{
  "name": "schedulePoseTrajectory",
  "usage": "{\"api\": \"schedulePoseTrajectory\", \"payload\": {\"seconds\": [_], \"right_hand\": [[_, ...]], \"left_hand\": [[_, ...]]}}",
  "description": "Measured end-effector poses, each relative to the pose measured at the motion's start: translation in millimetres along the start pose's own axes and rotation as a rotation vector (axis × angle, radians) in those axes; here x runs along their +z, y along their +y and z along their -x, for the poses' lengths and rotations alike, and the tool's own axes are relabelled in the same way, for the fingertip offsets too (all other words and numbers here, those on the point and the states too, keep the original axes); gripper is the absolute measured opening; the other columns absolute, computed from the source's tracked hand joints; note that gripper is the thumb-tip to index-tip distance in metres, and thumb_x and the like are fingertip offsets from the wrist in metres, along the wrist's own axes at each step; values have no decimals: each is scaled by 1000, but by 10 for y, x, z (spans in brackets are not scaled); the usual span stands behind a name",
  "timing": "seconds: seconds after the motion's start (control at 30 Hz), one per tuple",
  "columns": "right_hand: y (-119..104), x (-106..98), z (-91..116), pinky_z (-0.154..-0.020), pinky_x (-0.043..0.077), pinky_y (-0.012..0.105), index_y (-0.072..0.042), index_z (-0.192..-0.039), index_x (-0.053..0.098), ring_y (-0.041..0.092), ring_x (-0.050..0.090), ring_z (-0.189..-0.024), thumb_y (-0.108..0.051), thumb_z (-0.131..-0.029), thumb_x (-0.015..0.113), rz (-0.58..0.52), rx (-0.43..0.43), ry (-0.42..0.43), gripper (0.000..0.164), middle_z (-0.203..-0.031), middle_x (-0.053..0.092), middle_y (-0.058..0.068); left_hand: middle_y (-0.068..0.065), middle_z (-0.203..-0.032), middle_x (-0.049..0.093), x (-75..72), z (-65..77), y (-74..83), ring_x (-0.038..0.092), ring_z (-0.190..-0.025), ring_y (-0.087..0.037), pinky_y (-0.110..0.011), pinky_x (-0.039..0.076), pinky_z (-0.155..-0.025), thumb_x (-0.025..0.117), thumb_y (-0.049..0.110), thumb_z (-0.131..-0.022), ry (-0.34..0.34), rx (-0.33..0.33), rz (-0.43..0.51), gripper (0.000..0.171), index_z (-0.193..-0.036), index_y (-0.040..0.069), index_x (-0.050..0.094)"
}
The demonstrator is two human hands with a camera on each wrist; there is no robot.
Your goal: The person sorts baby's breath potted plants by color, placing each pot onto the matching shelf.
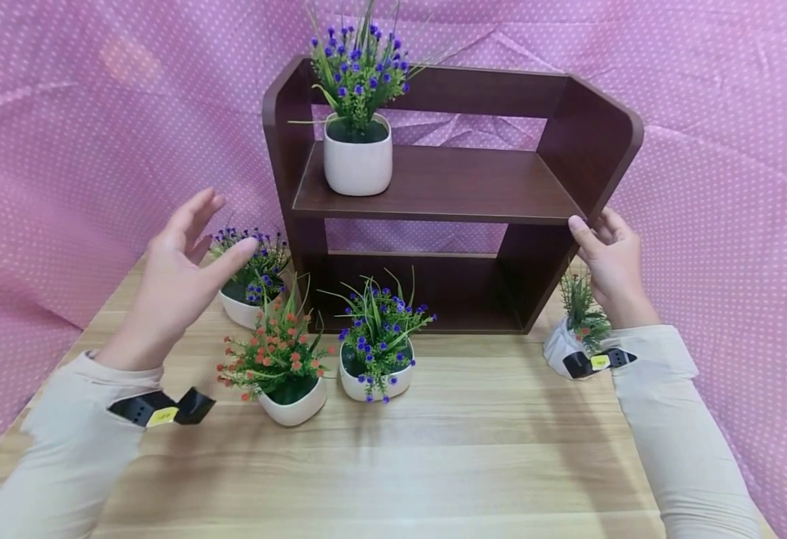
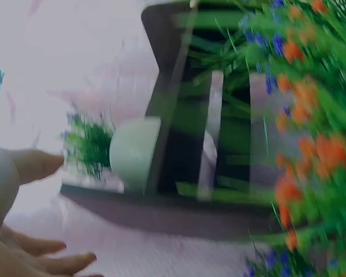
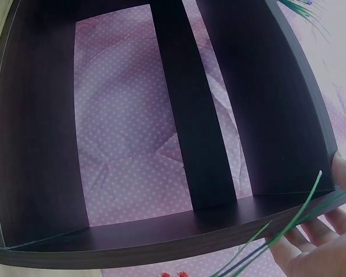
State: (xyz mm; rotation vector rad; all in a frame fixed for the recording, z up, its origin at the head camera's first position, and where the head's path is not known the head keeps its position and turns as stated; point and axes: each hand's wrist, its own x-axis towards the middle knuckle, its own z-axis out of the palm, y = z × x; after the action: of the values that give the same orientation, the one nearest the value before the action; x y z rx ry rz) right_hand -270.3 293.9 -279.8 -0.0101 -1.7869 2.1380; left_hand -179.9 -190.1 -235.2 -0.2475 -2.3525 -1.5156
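A dark brown two-tier shelf (image 1: 474, 183) stands on the table. My right hand (image 1: 612, 262) grips its right side panel, thumb at the front edge by the middle board and fingers behind; the right wrist view shows the fingers on the panel's outer face. My left hand (image 1: 180, 266) is held in the air left of the shelf, fingers spread and holding nothing. Behind it sits a white pot of small purple flowers (image 1: 251, 277), partly hidden by the thumb. A white pot with purple flowers (image 1: 358, 161) stands on the shelf's upper board, at the left.
In front of the shelf stand an orange-flowered pot (image 1: 295, 404) and a purple-flowered pot (image 1: 380, 378). A small plant in a whitish pot (image 1: 561, 344) is under my right wrist. Pink dotted cloth (image 1: 723, 150) hangs behind the wooden table (image 1: 393, 471).
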Motion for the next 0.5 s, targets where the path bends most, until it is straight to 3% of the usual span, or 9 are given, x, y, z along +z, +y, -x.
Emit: {"api": "schedulePoseTrajectory", "payload": {"seconds": [0.27,0.4,0.5], "right_hand": [[-3,1,15,-89,52,22,-9,-133,54,15,54,-114,-13,-84,74,-34,6,-9,53,-124,58,4],[1,0,5,-86,53,21,-7,-135,52,15,54,-112,-10,-84,73,-72,9,-19,55,-123,58,4],[7,1,-3,-83,53,19,-6,-135,51,13,56,-108,-9,-85,72,-85,0,-22,55,-119,59,2]], "left_hand": [[-6,-156,28,-316,38,-443,26,-143,-16,-20,30,-111,65,10,-91,-11,-29,42,73,-152,18,26],[-7,-156,28,-408,108,-669,25,-143,-14,-17,32,-109,65,7,-90,-3,-58,92,72,-151,16,27],[-7,-157,26,-459,150,-826,23,-144,-12,-16,29,-110,64,10,-92,-7,-93,66,73,-152,16,24]]}}
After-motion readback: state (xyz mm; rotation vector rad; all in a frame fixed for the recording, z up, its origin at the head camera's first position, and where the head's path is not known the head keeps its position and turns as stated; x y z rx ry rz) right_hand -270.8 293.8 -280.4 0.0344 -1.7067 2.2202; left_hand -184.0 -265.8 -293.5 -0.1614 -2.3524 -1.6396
